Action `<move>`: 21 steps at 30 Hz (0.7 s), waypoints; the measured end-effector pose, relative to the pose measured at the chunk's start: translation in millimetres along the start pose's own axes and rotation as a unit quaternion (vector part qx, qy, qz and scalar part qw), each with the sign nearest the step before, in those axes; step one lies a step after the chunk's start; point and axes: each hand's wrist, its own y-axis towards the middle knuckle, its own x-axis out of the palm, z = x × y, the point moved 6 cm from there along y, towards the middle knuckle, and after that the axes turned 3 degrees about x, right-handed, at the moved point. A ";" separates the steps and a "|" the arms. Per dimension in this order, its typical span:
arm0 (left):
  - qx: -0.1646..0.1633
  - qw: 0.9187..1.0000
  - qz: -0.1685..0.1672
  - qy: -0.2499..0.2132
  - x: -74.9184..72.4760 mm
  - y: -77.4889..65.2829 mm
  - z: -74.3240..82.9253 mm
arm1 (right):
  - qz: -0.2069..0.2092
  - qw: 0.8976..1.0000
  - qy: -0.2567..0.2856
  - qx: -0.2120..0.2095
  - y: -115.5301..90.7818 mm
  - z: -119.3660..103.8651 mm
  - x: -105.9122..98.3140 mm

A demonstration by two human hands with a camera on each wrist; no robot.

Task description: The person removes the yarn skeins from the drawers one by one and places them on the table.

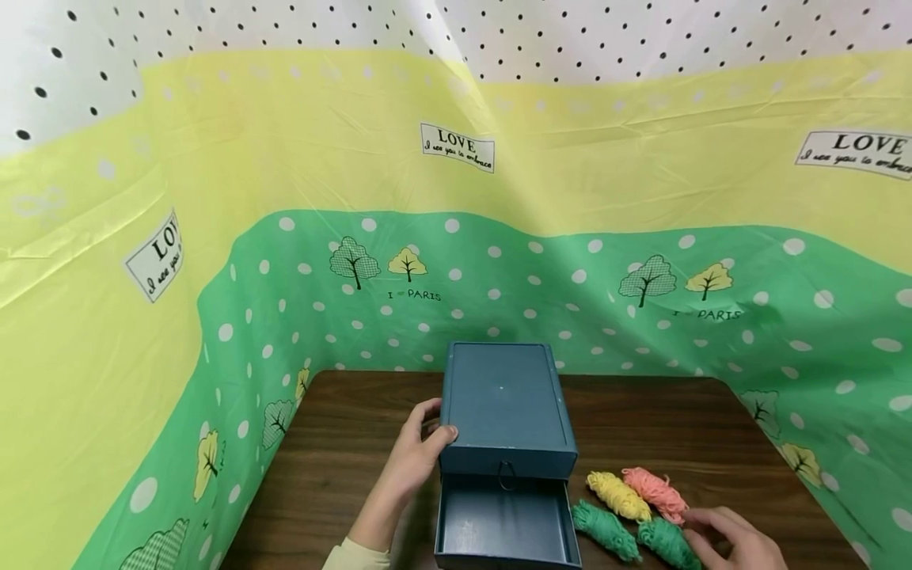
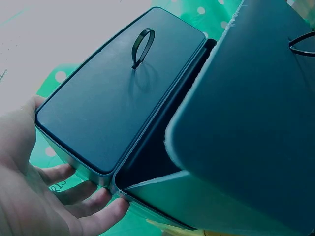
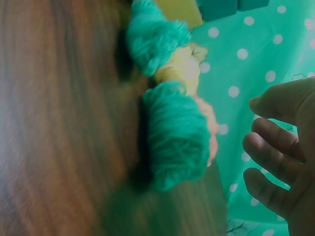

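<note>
Lying beside the right hand [image 1: 739, 542] is green yarn [image 1: 668, 543].

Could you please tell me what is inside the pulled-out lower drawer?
In the head view, the lower drawer shows only its bottom and side walls, with nothing lying there. Its rear is covered by the upper drawer, so anything further back cannot be seen.
</note>
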 end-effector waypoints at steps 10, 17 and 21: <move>-0.001 1.000 -0.001 0.001 0.2 -0.6 0.3 | 0.000 0.999 0.032 -0.010 1.5 -36.6 -8.4; -0.003 1.000 0.001 0.002 0.0 -0.5 0.5 | -0.008 0.999 0.041 -0.014 0.1 -61.4 -10.7; -0.003 1.000 0.002 0.002 0.0 -0.3 0.6 | -0.017 0.999 0.039 -0.022 -0.4 -72.5 -10.6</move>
